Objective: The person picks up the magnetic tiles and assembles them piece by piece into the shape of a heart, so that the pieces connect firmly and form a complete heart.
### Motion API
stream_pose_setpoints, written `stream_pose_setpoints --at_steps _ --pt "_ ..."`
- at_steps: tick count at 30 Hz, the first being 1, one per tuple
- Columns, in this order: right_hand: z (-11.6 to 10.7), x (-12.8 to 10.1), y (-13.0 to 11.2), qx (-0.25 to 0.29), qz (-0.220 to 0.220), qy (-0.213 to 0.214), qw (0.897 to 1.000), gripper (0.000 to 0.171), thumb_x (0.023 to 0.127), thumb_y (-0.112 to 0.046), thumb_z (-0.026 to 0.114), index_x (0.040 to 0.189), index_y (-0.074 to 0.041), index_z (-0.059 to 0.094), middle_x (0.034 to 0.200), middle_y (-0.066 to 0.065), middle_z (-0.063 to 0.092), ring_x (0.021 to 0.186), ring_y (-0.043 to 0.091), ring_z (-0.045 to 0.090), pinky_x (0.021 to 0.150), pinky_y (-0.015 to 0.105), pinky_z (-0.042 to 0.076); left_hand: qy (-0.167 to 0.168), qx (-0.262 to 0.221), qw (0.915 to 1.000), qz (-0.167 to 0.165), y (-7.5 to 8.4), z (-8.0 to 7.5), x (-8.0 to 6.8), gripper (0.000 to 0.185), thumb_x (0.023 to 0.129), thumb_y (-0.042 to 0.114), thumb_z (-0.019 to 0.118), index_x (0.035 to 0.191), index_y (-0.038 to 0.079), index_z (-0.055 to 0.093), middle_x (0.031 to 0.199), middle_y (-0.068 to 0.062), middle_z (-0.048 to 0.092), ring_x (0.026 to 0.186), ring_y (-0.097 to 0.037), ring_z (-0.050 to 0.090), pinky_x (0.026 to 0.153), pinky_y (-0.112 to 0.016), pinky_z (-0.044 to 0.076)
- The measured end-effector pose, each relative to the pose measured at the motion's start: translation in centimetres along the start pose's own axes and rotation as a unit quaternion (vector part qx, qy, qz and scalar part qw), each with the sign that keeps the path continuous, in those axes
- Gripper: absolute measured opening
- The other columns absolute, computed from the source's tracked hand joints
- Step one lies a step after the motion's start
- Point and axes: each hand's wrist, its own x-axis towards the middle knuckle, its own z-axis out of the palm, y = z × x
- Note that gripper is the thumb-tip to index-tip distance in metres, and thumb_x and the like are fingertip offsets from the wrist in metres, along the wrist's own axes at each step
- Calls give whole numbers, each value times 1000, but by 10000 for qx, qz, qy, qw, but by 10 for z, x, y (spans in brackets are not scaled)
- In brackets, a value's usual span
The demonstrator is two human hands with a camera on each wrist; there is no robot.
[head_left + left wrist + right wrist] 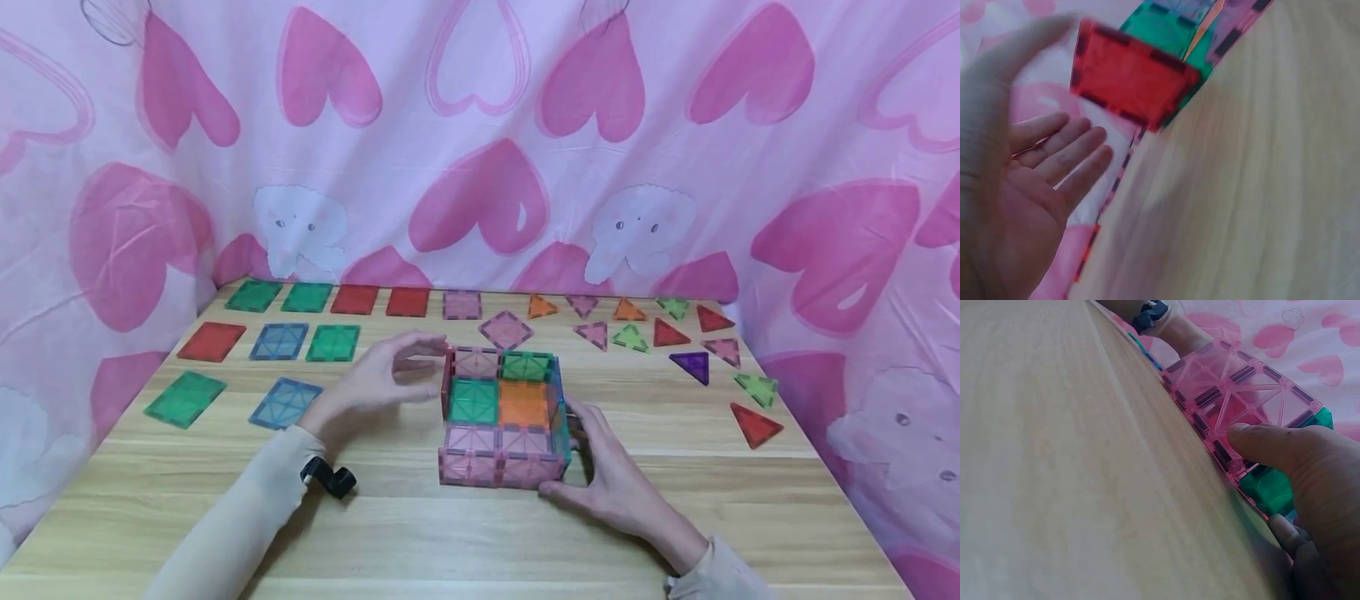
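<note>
1. A low open-topped box [501, 417] of see-through magnetic tiles sits in the middle of the wooden tabletop [420, 533], with pink walls at the front and back, a red wall on the left and a teal one on the right.
2. The left hand [375, 379] hovers just beside the box's left wall with its fingers [1063, 153] straight and spread; it holds nothing.
3. The right hand [611, 479] rests against the right front corner, thumb pressed on the pink front wall and fingers lying along the teal side; how far those fingers curl is hidden.
4. The box looks light and stiff in each panel, but it probably hangs together only by its magnetic edges, so a squeeze or twist could fold a wall in. Flat pressure on two opposite walls, low near the base, seems the safest hold.
5. Loose square tiles [279, 342] lie to the left and behind; triangle tiles [688, 365] lie to the right, well apart from the box.
6. The front strip of the tabletop offers open room; a pink heart-printed cloth [480, 142] closes off the back and both sides.
</note>
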Motion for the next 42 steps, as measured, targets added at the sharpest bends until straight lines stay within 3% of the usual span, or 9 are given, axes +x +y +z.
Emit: stream_pose_setpoints --at_steps 4,10,17,22,25,29,33,37,42 --pt "-1 0 0 -19 0 28 10000 126 80 -54 99 177 -28 23 163 1 44 146 25 58 124 60 42 365 -154 9992 60 -14 -5 8 65 110 11 70 169 9 43 168 -19 51 152 -42 54 122 -60 46" --pt "0 0 2 54 39 -15 10000 125 81 -54 99 177 -28 23 163 0 44 146 23 58 123 61 43 853 1311 9877 28 -36 -5 31 77 102 22 82 168 9 45 169 -12 50 154 -38 51 126 -61 41" --pt "0 -1 3 97 82 9 9999 126 80 -54 99 177 -30 23 165 0 44 147 24 56 123 63 42 624 1970 9782 200 -47 2 61 87 97 19 83 171 7 40 175 -16 41 163 -37 38 132 -62 31" --pt "2 0 3 132 61 -23 9999 126 80 -55 99 177 -28 23 165 0 44 147 21 56 124 60 43 341 2297 9725 149 -49 4 71 84 101 18 78 173 6 36 180 -20 33 167 -41 29 134 -61 25" --pt "2 0 2 133 97 -10 9999 125 80 -55 99 177 -28 24 165 0 44 148 21 55 124 61 42 233 2556 9664 160 -50 5 74 76 103 20 76 170 5 43 175 -22 39 164 -42 33 133 -61 29" --pt "1 0 1 168 142 32 9998 126 79 -55 99 177 -29 24 165 0 44 148 23 55 124 63 41 368 2848 9565 511 -51 5 77 59 103 19 77 158 5 61 155 -24 55 141 -41 47 119 -59 45" --pt "0 0 1 148 122 32 9998 126 79 -55 99 177 -29 24 165 0 44 147 23 56 124 64 41 568 2868 9540 663 -49 5 77 46 98 15 82 143 6 72 150 -27 56 135 -42 46 114 -60 46" --pt "0 0 1 129 96 30 9999 125 80 -56 99 177 -29 24 166 -1 44 149 23 55 124 64 41 577 2950 9526 470 -46 5 77 34 94 11 85 127 8 75 155 -27 58 142 -45 49 119 -61 46" --pt "0 -1 -1 158 145 1 9998 125 80 -55 99 177 -29 24 166 -1 44 150 23 54 125 63 40 668 2930 9538 53 -40 4 76 34 90 13 90 121 11 76 133 -13 71 124 -34 59 107 -51 54"
